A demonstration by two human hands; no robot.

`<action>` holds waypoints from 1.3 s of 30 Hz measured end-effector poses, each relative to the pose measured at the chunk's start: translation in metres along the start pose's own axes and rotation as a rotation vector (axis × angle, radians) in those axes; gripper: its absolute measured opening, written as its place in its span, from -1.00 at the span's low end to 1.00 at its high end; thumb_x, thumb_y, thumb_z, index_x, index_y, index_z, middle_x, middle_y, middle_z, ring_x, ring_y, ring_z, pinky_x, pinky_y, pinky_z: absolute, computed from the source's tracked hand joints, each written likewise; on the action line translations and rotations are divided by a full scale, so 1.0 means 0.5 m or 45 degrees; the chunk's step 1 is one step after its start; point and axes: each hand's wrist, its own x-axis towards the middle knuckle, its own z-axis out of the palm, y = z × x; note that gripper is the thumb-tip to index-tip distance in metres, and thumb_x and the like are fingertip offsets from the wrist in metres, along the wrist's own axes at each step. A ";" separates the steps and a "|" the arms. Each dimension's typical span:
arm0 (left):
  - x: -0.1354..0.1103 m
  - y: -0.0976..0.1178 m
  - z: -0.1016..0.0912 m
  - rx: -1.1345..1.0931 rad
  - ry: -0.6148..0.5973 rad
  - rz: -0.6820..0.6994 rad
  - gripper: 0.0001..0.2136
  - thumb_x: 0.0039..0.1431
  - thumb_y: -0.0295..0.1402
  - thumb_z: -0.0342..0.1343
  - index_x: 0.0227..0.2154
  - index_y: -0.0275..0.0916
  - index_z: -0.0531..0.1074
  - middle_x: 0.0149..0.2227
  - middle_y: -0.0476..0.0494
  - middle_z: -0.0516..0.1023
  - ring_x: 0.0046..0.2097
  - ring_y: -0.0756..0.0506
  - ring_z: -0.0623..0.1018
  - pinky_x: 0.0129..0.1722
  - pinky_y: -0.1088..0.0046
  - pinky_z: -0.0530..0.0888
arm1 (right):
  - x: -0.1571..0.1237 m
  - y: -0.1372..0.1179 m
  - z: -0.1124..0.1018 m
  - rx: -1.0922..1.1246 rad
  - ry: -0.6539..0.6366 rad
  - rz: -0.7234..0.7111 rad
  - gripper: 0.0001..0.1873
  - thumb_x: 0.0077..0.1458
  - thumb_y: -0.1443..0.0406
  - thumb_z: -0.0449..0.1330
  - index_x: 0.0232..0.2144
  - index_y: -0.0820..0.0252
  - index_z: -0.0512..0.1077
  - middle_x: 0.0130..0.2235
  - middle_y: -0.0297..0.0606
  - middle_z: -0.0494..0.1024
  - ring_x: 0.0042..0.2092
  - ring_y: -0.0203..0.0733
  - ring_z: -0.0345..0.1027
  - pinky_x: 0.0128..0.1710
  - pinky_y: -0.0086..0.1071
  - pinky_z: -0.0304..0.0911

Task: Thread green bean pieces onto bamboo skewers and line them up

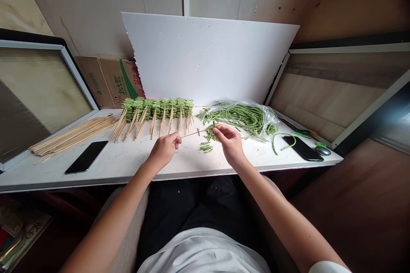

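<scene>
Gripping a thin wooden skewer [189,135] in the head view, a person's left hand [165,150] has its fingers closed around one end, while the right hand [229,143] pinches a short bean piece [214,124] between thumb and fingertip near the other. One green segment [198,132] sits crosswise along the stick. Cut beans [206,148] lie loose on the white tabletop [179,164], at 6 o'clock from the skewer. Filled skewers [165,104] are stacked at 11 o'clock; bare sticks [75,133] fan out at 9, beside a dark-screened phone [86,157]. Whole long beans [241,115] spill from a clear plastic bag [270,121] at 2 o'clock; a second phone [303,148] lies at 3. Behind, at 10 o'clock, a cardboard box [110,81] bears green characters that appear to read 北大荒 and red ones, partly cut off, resembling 花生油; its smaller print is illegible. A white board [208,57] leans at 12 o'clock.
</scene>
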 end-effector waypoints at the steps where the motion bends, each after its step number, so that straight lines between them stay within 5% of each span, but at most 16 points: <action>1: 0.001 0.001 0.002 -0.020 0.010 0.017 -0.72 0.20 -0.63 -0.08 -0.27 -0.18 0.49 -0.45 -0.01 0.53 -0.37 -0.08 0.56 -0.33 0.44 0.44 | 0.001 0.000 0.000 0.005 0.009 -0.006 -0.63 -0.12 0.06 0.61 -0.34 0.08 0.64 -0.18 -0.25 0.64 -0.17 -0.13 0.46 -0.11 -0.23 0.40; 7: 0.004 0.011 0.004 -0.074 0.240 0.100 -0.87 0.44 -0.28 0.12 -0.23 -0.18 0.49 -0.32 -0.11 0.62 -0.30 -0.11 0.60 -0.28 0.40 0.48 | 0.007 0.008 -0.005 -0.020 0.080 0.001 -0.58 -0.13 0.00 0.60 -0.33 0.09 0.62 -0.17 -0.23 0.66 -0.13 -0.10 0.46 -0.11 -0.23 0.41; 14: 0.000 0.007 0.003 -0.023 0.229 0.136 -0.81 0.45 -0.39 0.01 -0.28 -0.18 0.49 -0.44 -0.02 0.55 -0.42 -0.05 0.51 -0.34 0.46 0.41 | 0.000 0.015 0.001 -0.031 0.016 0.000 -0.60 -0.10 0.00 0.59 -0.35 0.06 0.61 -0.16 -0.24 0.64 -0.15 -0.11 0.47 -0.13 -0.22 0.41; 23: -0.005 0.003 0.005 0.092 0.075 0.047 -0.69 0.13 -0.66 -0.05 -0.27 -0.17 0.50 -0.45 0.01 0.56 -0.37 -0.09 0.59 -0.30 0.43 0.42 | -0.013 0.015 0.014 -0.075 0.000 0.006 -0.60 -0.12 -0.01 0.60 -0.35 0.07 0.64 -0.12 -0.21 0.67 -0.18 -0.13 0.47 -0.17 -0.23 0.40; 32: 0.000 0.017 0.010 -0.088 0.163 0.089 -0.86 0.45 -0.24 0.13 -0.14 -0.17 0.52 -0.35 -0.09 0.62 -0.33 -0.11 0.60 -0.28 0.41 0.47 | -0.001 0.021 0.003 -0.069 0.083 0.012 -0.57 -0.11 -0.04 0.58 -0.32 0.08 0.61 -0.17 -0.23 0.66 -0.15 -0.09 0.48 -0.15 -0.22 0.41; 39: -0.002 0.023 0.011 -0.048 0.232 0.155 -0.78 0.50 -0.25 0.04 -0.26 -0.17 0.52 -0.46 -0.02 0.52 -0.42 -0.05 0.52 -0.34 0.46 0.42 | -0.003 0.022 0.008 -0.030 0.064 0.019 -0.58 -0.14 0.00 0.60 -0.34 0.07 0.62 -0.19 -0.24 0.65 -0.18 -0.11 0.46 -0.14 -0.21 0.40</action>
